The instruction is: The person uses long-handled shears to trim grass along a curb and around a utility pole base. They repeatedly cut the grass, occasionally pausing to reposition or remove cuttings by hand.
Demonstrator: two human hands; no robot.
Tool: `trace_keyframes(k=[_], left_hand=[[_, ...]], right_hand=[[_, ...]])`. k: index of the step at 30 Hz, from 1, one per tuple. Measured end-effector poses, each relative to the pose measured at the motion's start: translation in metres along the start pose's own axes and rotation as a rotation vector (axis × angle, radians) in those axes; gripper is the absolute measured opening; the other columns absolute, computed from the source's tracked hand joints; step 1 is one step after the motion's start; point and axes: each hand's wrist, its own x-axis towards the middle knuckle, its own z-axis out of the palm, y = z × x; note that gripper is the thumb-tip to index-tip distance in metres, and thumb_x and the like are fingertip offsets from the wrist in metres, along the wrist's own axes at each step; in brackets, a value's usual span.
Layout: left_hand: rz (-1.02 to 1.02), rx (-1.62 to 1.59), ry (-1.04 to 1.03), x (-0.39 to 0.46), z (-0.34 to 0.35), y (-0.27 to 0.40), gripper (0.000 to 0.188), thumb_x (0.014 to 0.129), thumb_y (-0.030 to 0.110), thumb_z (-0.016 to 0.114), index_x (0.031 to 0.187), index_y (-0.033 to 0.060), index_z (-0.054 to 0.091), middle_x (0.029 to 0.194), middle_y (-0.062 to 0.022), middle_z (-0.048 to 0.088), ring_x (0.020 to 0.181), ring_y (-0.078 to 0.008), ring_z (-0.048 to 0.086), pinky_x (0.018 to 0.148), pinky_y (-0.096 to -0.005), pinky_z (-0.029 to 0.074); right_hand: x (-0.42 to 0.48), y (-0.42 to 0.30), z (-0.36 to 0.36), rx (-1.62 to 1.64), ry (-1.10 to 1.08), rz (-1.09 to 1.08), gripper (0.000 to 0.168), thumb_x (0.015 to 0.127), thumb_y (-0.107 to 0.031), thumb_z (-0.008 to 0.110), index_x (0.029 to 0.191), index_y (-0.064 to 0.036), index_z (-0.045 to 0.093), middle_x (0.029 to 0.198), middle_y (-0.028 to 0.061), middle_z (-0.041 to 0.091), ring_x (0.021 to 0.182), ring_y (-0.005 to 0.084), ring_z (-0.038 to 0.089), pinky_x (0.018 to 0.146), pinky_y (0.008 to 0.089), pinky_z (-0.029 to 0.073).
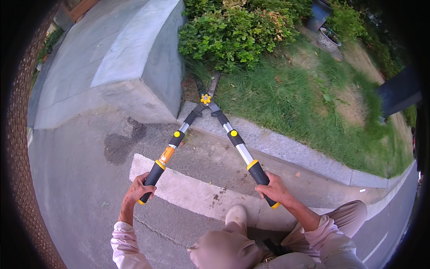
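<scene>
My left hand (140, 189) grips the black left handle of a pair of long-handled hedge shears (205, 99). Around the right handle, near its yellow end, my right hand (276, 189) is closed. The handles are spread wide, and the two blades stand apart beyond the yellow pivot knob. They point away from me, low over the grass edge, towards the base of a green leafy shrub (231, 37). The blade tips are partly hidden at the leaves, so whether they touch the shrub cannot be told.
A concrete block wall (161, 70) stands close left of the blades. A stone kerb (289, 148) edges the grass (302, 97). Farther back are a potted plant (328, 39) and a dark post (399, 90). My shoe (236, 215) rests on a painted white stripe (188, 190).
</scene>
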Motion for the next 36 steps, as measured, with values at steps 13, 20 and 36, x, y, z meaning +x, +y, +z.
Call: trace_keyframes(k=[13, 20, 36], left_hand=[[0.077, -0.011, 0.133, 0.024, 0.127, 0.022, 0.034, 0.074, 0.006, 0.064, 0.102, -0.0037, 0.048, 0.067, -0.0045, 0.054, 0.047, -0.0128, 0.055, 0.044, -0.0281, 0.044], [0.070, -0.011, 0.127, -0.003, 0.159, 0.026, 0.044, 0.075, 0.008, 0.066, 0.112, -0.0058, 0.048, 0.069, -0.0061, 0.057, 0.050, -0.0136, 0.057, 0.048, -0.0281, 0.046], [0.043, -0.037, 0.072, -0.110, 0.207, -0.043, 0.051, 0.071, 0.014, 0.076, 0.114, -0.0028, 0.054, 0.084, -0.0053, 0.060, 0.075, -0.0095, 0.052, 0.068, -0.0264, 0.046]], right_hand=[[0.065, 0.046, 0.082, 0.280, 0.101, 0.026, 0.029, 0.073, -0.015, 0.065, 0.094, 0.000, 0.051, 0.062, 0.0048, 0.058, 0.049, 0.0147, 0.058, 0.050, 0.0310, 0.047], [0.021, 0.046, 0.039, 0.327, 0.019, -0.017, 0.024, 0.077, -0.010, 0.065, 0.094, 0.000, 0.051, 0.063, 0.0045, 0.058, 0.053, 0.0121, 0.057, 0.052, 0.0281, 0.047], [-0.135, 0.117, 0.026, 0.169, 0.068, 0.125, 0.033, 0.073, -0.014, 0.069, 0.096, 0.000, 0.050, 0.068, 0.0084, 0.060, 0.056, 0.0151, 0.060, 0.055, 0.0310, 0.050]])
